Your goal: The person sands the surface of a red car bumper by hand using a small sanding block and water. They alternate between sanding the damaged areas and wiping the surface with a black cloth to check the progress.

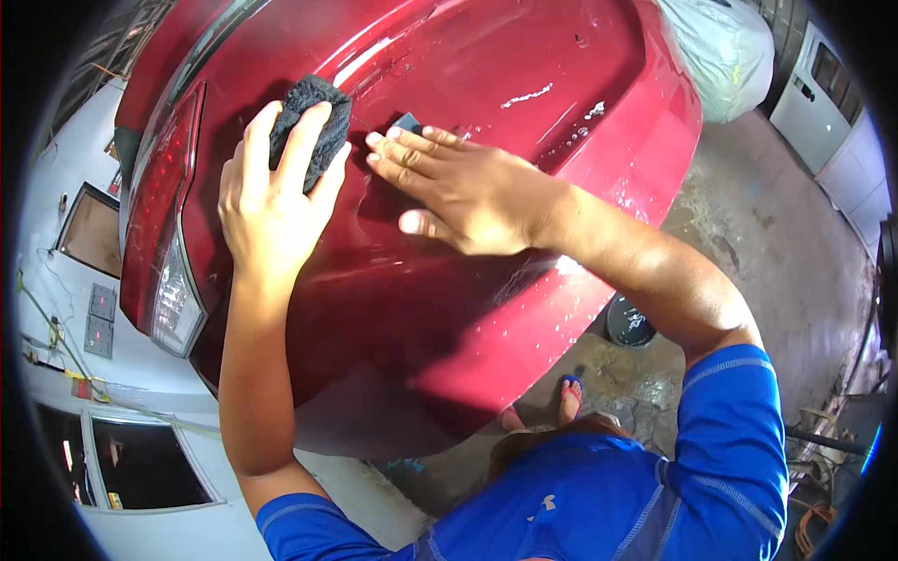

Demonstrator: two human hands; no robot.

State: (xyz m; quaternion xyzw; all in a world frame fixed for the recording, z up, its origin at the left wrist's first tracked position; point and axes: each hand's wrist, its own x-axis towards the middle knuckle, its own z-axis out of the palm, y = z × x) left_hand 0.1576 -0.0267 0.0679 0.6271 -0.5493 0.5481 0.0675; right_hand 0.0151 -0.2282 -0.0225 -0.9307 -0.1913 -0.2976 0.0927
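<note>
A glossy red car body panel [505,56] fills the middle of the head view, with white water or foam streaks and spots. My left hand [271,196] grips a dark grey, textured sponge or cloth [309,98] on the panel, left of centre. Just to its right, my right hand [468,192] lies with long, flattened fingers over a small grey-blue sheet [408,122], holding it against the paint; most of the sheet is hidden. A red and clear tail light [173,280] runs down the car's left side, beside my left hand and forearm.
A dark bucket [630,323] stands on the wet concrete floor [758,234] below the car's right edge, near my sandalled foot. A pale covered object [720,56] is at the top right, a white door [809,84] beyond it. Cables and clutter lie at the lower right.
</note>
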